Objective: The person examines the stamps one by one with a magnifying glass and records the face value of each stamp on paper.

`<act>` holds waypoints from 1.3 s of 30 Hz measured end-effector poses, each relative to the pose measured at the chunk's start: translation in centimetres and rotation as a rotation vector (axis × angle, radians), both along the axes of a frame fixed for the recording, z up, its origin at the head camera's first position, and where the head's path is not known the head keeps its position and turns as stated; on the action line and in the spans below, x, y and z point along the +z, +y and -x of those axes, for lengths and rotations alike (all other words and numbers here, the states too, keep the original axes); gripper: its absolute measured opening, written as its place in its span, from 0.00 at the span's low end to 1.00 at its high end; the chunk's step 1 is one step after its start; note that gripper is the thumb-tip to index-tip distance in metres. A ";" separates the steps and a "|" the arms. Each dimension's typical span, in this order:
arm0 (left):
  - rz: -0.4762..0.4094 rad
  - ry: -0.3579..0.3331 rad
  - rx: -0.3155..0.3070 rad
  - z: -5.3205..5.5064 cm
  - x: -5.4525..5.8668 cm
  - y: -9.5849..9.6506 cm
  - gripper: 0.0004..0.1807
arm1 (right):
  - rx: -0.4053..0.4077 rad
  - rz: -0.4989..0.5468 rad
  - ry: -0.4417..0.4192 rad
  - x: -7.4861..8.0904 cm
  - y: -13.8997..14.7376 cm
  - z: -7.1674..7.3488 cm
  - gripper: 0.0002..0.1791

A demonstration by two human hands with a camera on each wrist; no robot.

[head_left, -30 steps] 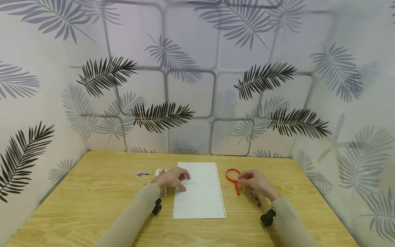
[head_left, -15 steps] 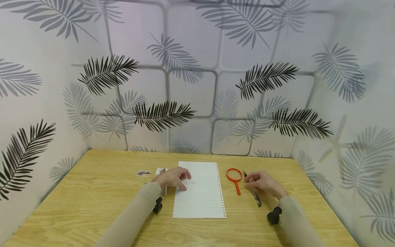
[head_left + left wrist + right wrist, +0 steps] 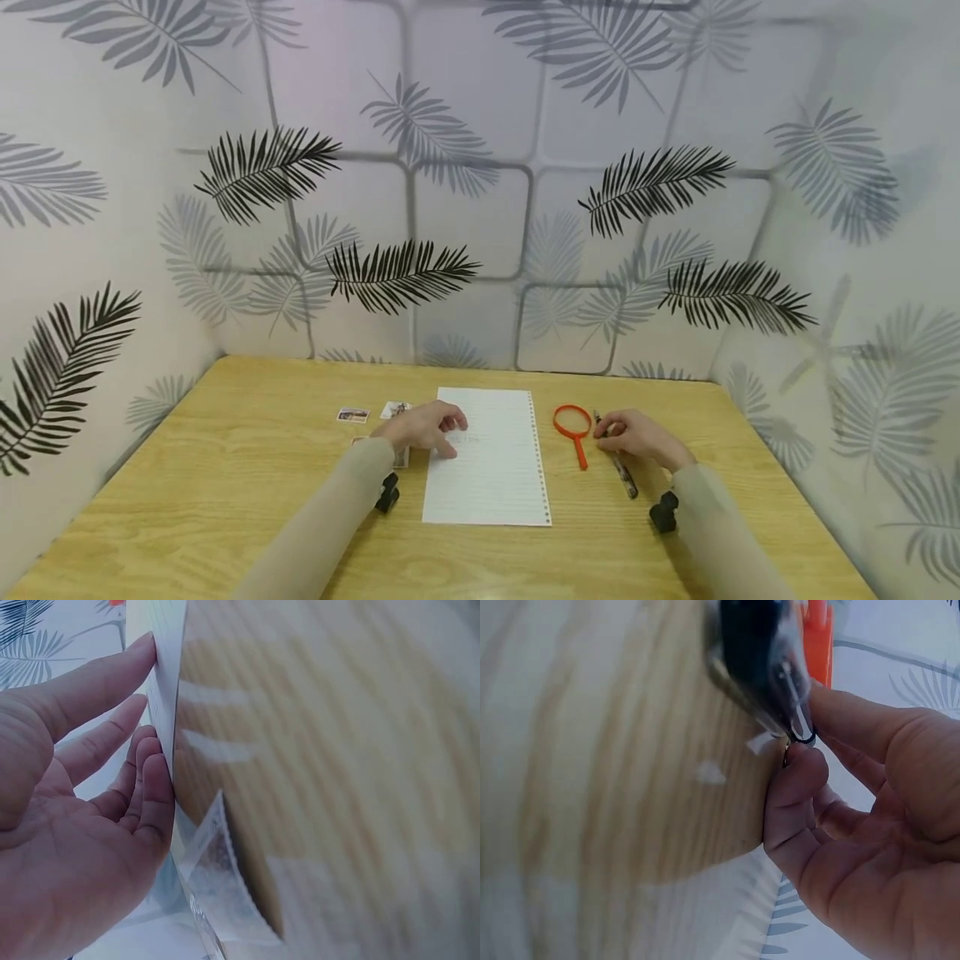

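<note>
My left hand (image 3: 422, 427) rests at the left edge of a lined sheet of paper (image 3: 491, 479), its fingers loosely bent over faint handwriting. Under and beside that wrist lie several postage stamps (image 3: 353, 415); one stamp (image 3: 225, 881) with a perforated edge curls up off the wood in the left wrist view. To the right, my right hand (image 3: 637, 437) pinches a dark pen (image 3: 624, 477) between thumb and fingertips. The right wrist view shows the pen (image 3: 757, 652) close up, its far part reaching the fingertips. Just left of this hand lies a red magnifying glass (image 3: 581, 452).
All of it lies on a wooden table (image 3: 247, 483). A wall (image 3: 465, 325) with a leaf pattern closes off the back and both sides. Each wrist carries a small black camera (image 3: 663, 512).
My right hand has shifted right, from beside the magnifying glass's handle to the pen, and its fingers have closed on it. The left hand stays in place. The head view has tilted slightly.
</note>
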State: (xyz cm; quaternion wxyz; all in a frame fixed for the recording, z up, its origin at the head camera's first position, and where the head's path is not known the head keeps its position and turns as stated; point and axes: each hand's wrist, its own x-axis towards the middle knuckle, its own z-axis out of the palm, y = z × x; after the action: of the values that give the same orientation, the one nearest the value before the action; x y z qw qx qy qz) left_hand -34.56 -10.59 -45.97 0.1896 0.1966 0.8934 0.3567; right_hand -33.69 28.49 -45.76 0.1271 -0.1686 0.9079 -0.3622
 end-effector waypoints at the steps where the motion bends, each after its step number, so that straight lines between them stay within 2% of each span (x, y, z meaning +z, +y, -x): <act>1: 0.002 0.002 0.003 0.0 0.0 0.0 0.21 | 0.007 -0.013 0.013 0.0 0.0 0.1 0.08; 9: 0.004 0.016 -0.005 -0.4 0.4 0.0 0.22 | 0.022 -0.144 0.121 -0.3 -0.3 0.5 0.05; 13: 0.001 0.006 -0.008 -0.3 0.2 0.1 0.21 | 0.028 -0.145 0.126 -0.6 0.1 0.7 0.07; 22: -0.006 0.007 -0.003 -0.2 0.1 0.1 0.21 | -0.028 0.008 0.028 -0.1 0.9 0.8 0.14; 29: -0.005 0.005 -0.006 -0.3 0.2 0.2 0.21 | -0.051 0.255 -0.039 0.3 0.6 0.7 0.21; 31: -0.009 0.004 -0.006 -0.3 0.2 0.2 0.21 | -0.069 0.296 -0.054 0.5 0.2 0.8 0.22; 35: -0.010 0.005 -0.003 -0.2 0.2 0.2 0.20 | -0.098 0.323 -0.067 0.8 -0.7 1.0 0.24; 39: -0.011 0.005 0.001 -0.2 0.0 -0.1 0.21 | -0.066 0.344 -0.079 1.2 -1.8 1.1 0.25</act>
State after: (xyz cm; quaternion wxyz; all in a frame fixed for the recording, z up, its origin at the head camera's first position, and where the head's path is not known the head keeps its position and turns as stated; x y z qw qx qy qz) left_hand -34.33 -10.64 -45.98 0.1862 0.1981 0.8920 0.3611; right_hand -34.76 26.72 -44.60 0.1198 -0.1438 0.8320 -0.5223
